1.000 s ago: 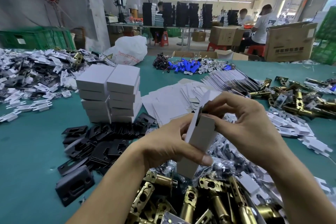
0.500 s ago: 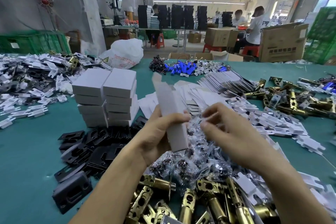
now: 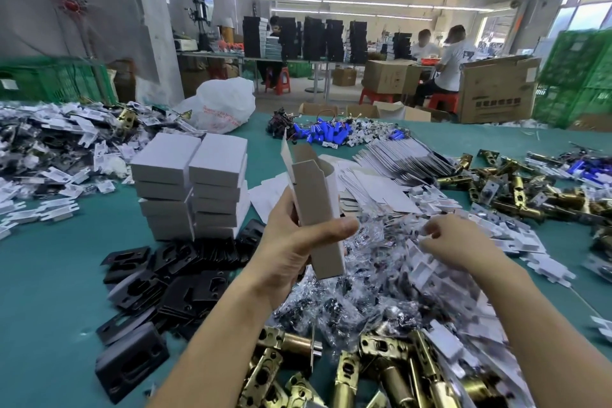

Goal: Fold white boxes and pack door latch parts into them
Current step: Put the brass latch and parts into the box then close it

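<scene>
Head view shows the person's left hand (image 3: 288,255) holding a half-folded white box (image 3: 318,209) upright, just to the right of the stack of finished white boxes (image 3: 192,185). The thumb (image 3: 331,229) lies across the box's front panel and the fingers curl round its back edge. The box's top flap stands open, and its lower end hangs just above a heap of small clear bags (image 3: 364,281).

The 2 hands are apart. The right hand (image 3: 457,242) is further right of the stack, down on the heap of bags with its fingers curled. Motion blur hides whether it has hold of a bag.

The stack stands in 2 columns on the teal table (image 3: 49,291). Black plates (image 3: 175,275) lie scattered against the stack's near side. Brass latch bodies (image 3: 381,368) are piled nearer the camera than the stack and to its right, below the bags. Flat box blanks (image 3: 397,159) fan out to the right of the stack, beyond the held box. More brass latches (image 3: 530,189) lie far to the right of the stack. A spread of white and dark pieces (image 3: 49,149) lies to its left. Small blue parts (image 3: 324,134) and a white plastic sack (image 3: 222,103) sit behind the stack.
</scene>
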### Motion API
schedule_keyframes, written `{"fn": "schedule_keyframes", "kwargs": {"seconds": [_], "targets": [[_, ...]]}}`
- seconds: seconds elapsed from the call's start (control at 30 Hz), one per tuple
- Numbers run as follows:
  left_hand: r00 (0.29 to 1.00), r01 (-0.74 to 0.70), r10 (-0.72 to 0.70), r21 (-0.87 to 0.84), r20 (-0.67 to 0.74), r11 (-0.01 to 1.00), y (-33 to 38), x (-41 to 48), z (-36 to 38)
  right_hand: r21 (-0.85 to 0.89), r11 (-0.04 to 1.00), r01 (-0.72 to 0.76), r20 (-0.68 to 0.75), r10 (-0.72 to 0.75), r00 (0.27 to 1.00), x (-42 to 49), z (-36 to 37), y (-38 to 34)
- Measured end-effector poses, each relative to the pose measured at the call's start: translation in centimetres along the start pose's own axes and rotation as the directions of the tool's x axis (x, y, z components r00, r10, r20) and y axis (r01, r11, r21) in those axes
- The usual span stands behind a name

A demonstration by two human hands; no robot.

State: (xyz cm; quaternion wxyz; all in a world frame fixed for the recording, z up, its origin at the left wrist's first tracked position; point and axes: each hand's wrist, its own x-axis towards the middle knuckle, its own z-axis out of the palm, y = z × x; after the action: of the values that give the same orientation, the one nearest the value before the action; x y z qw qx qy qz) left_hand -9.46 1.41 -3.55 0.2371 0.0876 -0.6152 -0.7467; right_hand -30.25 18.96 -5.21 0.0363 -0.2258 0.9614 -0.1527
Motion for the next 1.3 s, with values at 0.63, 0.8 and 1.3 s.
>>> {"fn": "schedule_keyframes", "kwargs": {"seconds": [0.63,0.8,1.3], "targets": [[0.996,0.032,-0.033,0.020,0.078,0.999,-0.3,0.1,0.1,0.121,0.989,0.089,-0.046,-0.084,0.995,-2.2,-0.6,-1.1],[0.996,0.019,-0.024,0.057,0.088,0.998,-0.5,0.2,0.0,0.013,0.999,-0.032,0.041,0.032,0.999,-2.1,-0.2,-1.7],[0.968,-0.021,-0.020,0.158,0.250,0.987,-0.7,0.2,-0.4,0.479,0.615,0.626,-0.650,-0.231,0.724,-6.9,-4.8,-6.3]]}}
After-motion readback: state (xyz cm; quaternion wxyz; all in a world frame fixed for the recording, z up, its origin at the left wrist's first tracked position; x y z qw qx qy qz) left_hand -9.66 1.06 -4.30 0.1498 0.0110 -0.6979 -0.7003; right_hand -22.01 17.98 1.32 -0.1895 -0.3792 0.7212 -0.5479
